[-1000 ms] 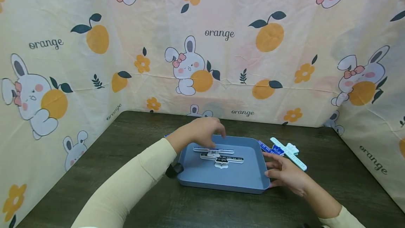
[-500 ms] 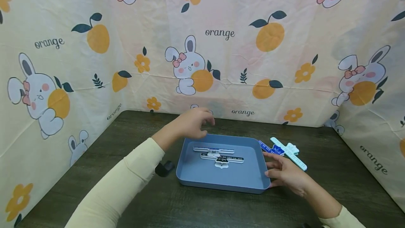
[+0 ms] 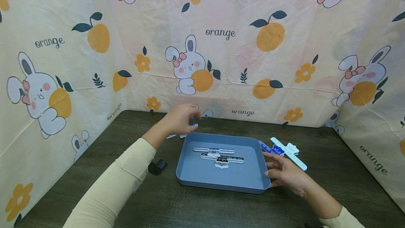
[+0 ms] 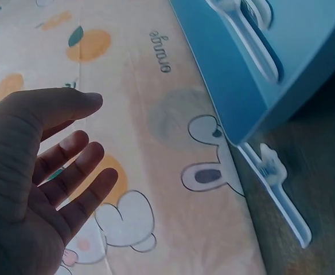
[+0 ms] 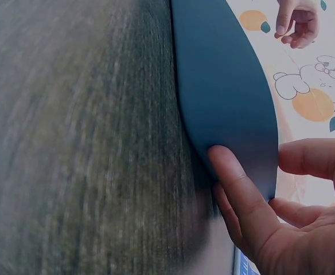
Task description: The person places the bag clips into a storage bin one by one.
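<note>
A shallow blue-grey tray (image 3: 234,182) sits on the dark table. Inside it lie two long plastic clips, one with a blue-marked bar (image 3: 202,149) and one with a black-and-white bar (image 3: 235,159). My left hand (image 3: 180,118) hovers beyond the tray's far left corner, its fingers loosely bent around nothing, as the left wrist view confirms. Below it, partly hidden, a white clip (image 4: 291,215) lies close to the tray. With its fingertips, my right hand (image 3: 288,173) touches the outside of the tray's right wall (image 5: 230,86).
Right of the tray, a dark blue clip (image 3: 278,149) and a mint green clip (image 3: 297,162) lie together on the table (image 3: 152,192). A patterned cloth (image 3: 227,59) with rabbits and oranges rises behind the table and at both sides.
My left hand has moved from over the tray leftward past its far left corner, uncovering parts of a clip behind it. My right hand and the tray have barely moved.
</note>
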`<action>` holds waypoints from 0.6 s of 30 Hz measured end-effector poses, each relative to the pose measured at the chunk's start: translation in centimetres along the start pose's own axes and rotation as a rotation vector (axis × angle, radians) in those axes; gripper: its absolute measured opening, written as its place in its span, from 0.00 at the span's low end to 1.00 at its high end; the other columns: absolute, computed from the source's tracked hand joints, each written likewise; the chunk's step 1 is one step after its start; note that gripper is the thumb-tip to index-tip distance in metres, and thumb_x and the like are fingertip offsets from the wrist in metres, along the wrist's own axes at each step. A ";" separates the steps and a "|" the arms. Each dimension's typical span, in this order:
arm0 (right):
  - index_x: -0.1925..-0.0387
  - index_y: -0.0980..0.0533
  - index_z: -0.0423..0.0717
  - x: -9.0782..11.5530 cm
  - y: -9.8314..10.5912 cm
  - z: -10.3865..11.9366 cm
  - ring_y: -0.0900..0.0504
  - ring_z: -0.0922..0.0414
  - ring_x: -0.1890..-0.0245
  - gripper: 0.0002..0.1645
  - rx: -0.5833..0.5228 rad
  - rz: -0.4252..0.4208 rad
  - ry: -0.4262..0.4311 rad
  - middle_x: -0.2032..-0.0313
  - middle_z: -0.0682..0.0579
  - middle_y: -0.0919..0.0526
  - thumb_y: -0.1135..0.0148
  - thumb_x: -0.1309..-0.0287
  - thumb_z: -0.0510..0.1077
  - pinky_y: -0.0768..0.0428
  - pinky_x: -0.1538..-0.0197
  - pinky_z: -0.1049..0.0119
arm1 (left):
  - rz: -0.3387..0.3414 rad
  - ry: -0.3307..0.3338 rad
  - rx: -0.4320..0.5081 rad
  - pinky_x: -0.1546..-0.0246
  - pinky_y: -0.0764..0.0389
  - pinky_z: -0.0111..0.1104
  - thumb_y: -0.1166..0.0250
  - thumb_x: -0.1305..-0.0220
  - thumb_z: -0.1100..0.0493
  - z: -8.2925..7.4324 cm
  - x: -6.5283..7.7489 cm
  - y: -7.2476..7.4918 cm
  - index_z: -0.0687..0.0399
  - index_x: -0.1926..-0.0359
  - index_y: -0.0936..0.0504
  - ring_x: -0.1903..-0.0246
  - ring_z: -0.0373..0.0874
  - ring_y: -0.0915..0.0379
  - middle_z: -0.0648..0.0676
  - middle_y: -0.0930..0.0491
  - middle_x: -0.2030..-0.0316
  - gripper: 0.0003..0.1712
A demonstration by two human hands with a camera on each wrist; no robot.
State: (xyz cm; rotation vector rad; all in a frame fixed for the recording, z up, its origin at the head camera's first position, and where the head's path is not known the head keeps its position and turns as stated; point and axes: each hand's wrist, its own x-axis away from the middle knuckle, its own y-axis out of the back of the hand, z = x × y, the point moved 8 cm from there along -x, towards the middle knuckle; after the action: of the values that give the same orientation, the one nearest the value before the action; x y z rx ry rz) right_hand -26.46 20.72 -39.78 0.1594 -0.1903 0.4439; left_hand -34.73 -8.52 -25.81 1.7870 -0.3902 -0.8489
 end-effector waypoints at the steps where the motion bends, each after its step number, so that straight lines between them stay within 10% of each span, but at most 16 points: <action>1: 0.26 0.60 0.31 0.0 0.0 0.0 0.19 0.42 0.53 0.49 0.000 0.000 -0.001 0.39 0.23 0.34 0.42 0.38 0.32 0.17 0.60 0.47 | -0.004 0.007 -0.005 0.59 0.20 0.37 0.26 0.49 0.60 0.3 0.1 0.0 0.54 0.62 0.16 0.63 0.45 0.22 0.49 0.21 0.63 0.12; 18: 0.26 0.60 0.30 0.0 0.0 0.1 0.19 0.42 0.52 0.49 -0.003 0.001 -0.002 0.39 0.23 0.35 0.42 0.38 0.32 0.17 0.59 0.47 | 0.062 0.213 -0.001 0.55 0.23 0.43 0.25 0.52 0.62 5.8 1.4 -1.8 0.56 0.62 0.17 0.62 0.49 0.27 0.55 0.21 0.63 0.14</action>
State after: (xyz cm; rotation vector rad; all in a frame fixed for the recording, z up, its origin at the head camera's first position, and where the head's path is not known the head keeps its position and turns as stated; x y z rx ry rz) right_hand -26.45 20.70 -39.70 0.1564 -0.1932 0.4447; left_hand -38.15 -12.65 -29.01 1.8335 -0.3039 -0.6078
